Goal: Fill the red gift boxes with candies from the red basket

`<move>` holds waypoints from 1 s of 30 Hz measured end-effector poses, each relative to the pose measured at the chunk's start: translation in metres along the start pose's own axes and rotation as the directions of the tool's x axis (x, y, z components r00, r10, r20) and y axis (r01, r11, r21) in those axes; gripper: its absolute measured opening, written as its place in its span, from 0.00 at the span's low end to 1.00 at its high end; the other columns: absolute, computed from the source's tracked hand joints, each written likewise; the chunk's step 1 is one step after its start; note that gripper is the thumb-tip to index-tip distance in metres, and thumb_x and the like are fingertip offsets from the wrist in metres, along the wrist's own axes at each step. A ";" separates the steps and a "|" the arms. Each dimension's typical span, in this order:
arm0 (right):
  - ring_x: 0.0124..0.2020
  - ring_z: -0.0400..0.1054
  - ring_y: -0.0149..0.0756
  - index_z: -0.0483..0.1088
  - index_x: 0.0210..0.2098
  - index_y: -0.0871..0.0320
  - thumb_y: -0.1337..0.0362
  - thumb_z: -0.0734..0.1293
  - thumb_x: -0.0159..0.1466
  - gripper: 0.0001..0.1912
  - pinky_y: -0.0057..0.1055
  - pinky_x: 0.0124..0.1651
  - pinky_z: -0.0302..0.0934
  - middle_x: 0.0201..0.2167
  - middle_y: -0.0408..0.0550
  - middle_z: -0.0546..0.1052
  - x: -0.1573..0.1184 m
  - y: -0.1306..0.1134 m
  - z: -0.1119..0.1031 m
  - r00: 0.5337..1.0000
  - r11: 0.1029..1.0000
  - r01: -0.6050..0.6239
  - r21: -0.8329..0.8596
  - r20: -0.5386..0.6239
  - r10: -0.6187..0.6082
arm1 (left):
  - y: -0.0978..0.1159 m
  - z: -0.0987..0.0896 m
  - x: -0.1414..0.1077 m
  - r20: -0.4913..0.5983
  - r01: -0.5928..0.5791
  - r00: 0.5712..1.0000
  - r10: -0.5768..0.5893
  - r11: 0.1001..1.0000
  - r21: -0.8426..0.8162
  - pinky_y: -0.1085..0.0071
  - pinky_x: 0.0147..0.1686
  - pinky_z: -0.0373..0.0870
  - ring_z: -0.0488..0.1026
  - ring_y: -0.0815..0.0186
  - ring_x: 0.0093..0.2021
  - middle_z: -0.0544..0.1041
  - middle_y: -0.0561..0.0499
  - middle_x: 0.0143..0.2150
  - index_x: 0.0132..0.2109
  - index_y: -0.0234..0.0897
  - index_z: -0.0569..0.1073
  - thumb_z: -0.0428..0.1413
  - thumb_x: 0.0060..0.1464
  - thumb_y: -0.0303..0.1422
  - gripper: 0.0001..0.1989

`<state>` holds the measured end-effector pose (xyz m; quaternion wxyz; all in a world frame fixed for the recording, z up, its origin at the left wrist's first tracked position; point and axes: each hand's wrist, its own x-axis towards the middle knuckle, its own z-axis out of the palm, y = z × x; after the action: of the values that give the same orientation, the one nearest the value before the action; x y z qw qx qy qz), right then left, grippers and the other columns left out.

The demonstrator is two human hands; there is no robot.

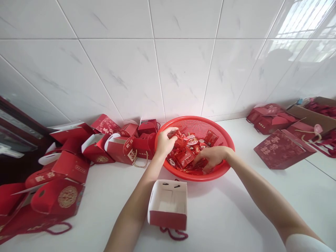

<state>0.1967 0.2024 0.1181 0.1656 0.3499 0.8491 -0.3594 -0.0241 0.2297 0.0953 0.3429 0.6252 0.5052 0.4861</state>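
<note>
A red plastic colander point(195, 177) stands on the white surface, with many small red-wrapped packets point(186, 157) heaped inside. My left hand point(165, 141) is over its left side, thumb and fingers closed round the edge of a red packet. Over the right rim reaches my right hand point(214, 156), its fingers apart and pointing down among the packets, tips partly hidden. In front of the colander, beside my left forearm, sits an open red box point(168, 218) with a white inside and a dark red cord handle; nothing lies in it.
Several red gift boxes point(70, 164) crowd the left side, some with flaps up. On the right stand a red box point(283, 148), more red boxes point(271, 117) and a brown cardboard carton point(301, 115). A tiled wall point(183, 77) rises behind.
</note>
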 end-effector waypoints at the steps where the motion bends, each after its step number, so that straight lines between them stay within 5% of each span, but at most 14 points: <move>1: 0.44 0.73 0.42 0.75 0.58 0.54 0.55 0.73 0.57 0.29 0.30 0.44 0.64 0.45 0.47 0.81 0.000 -0.001 0.000 1.000 1.000 0.004 0.009 0.004 -0.004 | 0.000 0.000 0.000 -0.009 0.006 1.000 -0.006 1.000 -0.021 0.61 0.56 0.74 0.80 0.59 0.52 0.84 0.47 0.50 0.45 0.38 0.81 0.56 0.48 0.20 0.18; 9: 0.47 0.74 0.43 0.74 0.61 0.55 0.55 0.73 0.59 0.31 0.31 0.49 0.64 0.51 0.49 0.81 0.000 -0.004 -0.001 0.999 0.999 0.035 0.020 0.032 -0.036 | 0.004 -0.002 -0.004 -0.044 0.025 0.999 -0.030 0.994 -0.107 0.59 0.61 0.70 0.78 0.58 0.55 0.84 0.48 0.51 0.44 0.38 0.81 0.56 0.49 0.23 0.16; 17: 0.54 0.72 0.42 0.69 0.65 0.53 0.59 0.72 0.62 0.32 0.32 0.56 0.62 0.59 0.47 0.76 -0.001 -0.006 -0.004 0.990 0.990 0.111 0.092 0.081 -0.118 | -0.001 -0.001 -0.003 -0.056 0.014 0.998 -0.022 0.991 -0.135 0.62 0.55 0.73 0.80 0.61 0.47 0.84 0.47 0.43 0.39 0.37 0.80 0.56 0.49 0.24 0.12; 30: 0.54 0.71 0.41 0.68 0.66 0.53 0.56 0.69 0.65 0.30 0.30 0.56 0.60 0.58 0.46 0.76 0.002 -0.009 -0.004 0.990 0.988 0.085 0.130 0.105 -0.099 | 0.003 -0.001 -0.005 -0.045 0.025 0.999 -0.031 0.991 -0.135 0.59 0.55 0.73 0.80 0.56 0.49 0.85 0.46 0.43 0.35 0.37 0.80 0.56 0.48 0.27 0.09</move>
<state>0.1888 0.2025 0.1241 0.1735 0.2995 0.8297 -0.4380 -0.0244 0.2243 0.0974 0.3789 0.5820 0.4879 0.5288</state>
